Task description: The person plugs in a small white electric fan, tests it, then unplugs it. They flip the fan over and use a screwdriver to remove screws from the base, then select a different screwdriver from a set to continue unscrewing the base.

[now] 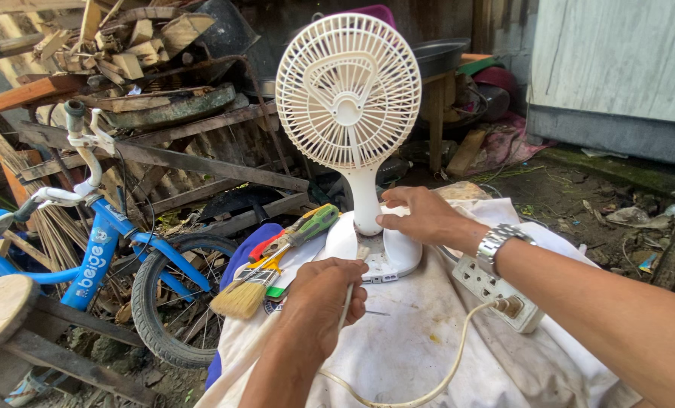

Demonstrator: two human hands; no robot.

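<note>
A small white table fan (348,98) stands upright on a white cloth (421,340), its round grille facing me. My right hand (422,216), with a metal watch on the wrist, rests on the fan's base (398,253) beside the stem. My left hand (324,298) is closed around a thin white stick-like tool whose tip points at the front of the base. A white cord (458,347) curls across the cloth to a plug in a white power strip (489,283).
A paintbrush (245,291) and screwdrivers with green and red handles (303,230) lie left of the fan. A blue child's bicycle (99,253) stands at the left. Stacked timber and scrap (156,91) fill the background; a wooden stool (1,310) is lower left.
</note>
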